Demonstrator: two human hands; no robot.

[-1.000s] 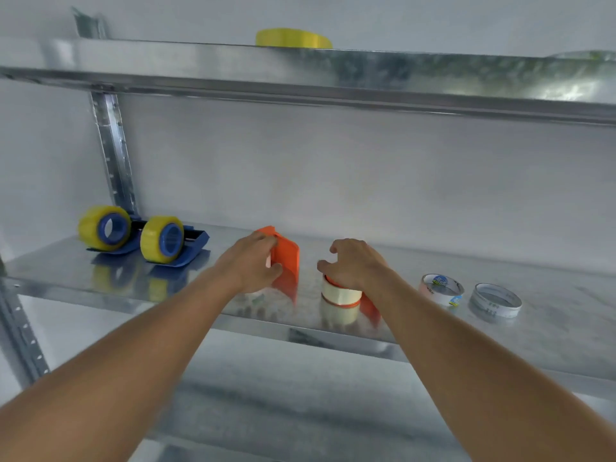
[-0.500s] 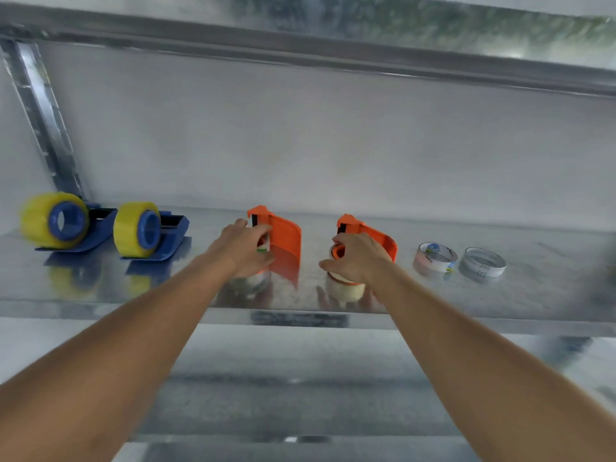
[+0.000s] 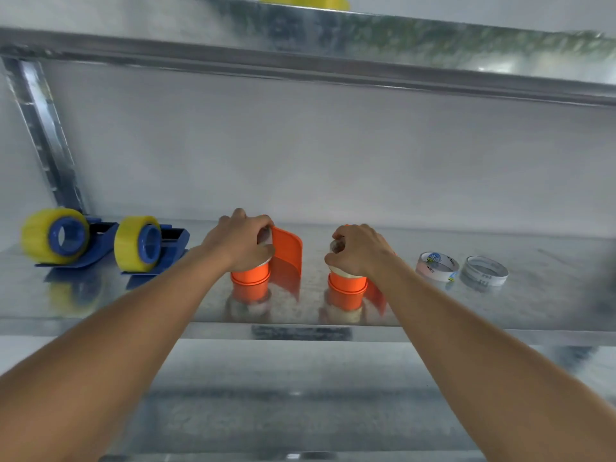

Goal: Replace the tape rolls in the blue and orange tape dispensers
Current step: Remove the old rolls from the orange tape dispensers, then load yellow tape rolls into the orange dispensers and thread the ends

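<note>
Judging by how things lie, roughly half the job looks done. Two blue plastic tape dispensers, the far-left one [image 3: 61,240] and its neighbour [image 3: 150,245], are parked at the left end of the shiny galvanised metal shelf [image 3: 550,295], and each is already loaded with a fat yellow tape roll.

Mid-shelf, two orange plastic dispensers are stood on end with the hubs pointing up. The left orange dispenser [image 3: 286,251] is gripped from above by the left hand [image 3: 238,240], fingers curled around something pale on top of the hub. It's probably a clear tape roll, but it's mostly hidden. The right orange dispenser [image 3: 346,285] is treated the same way by the right hand [image 3: 360,250], which is curled around a whitish roll [image 3: 336,246] on its hub. Whether those rolls are being seated or pulled off can't be told.

Two thin, nearly used-up white tape rings, one [image 3: 436,266] just beside the other [image 3: 485,271], are lying flat to the right. So the orange pair is what's left, by the look of it.
</note>
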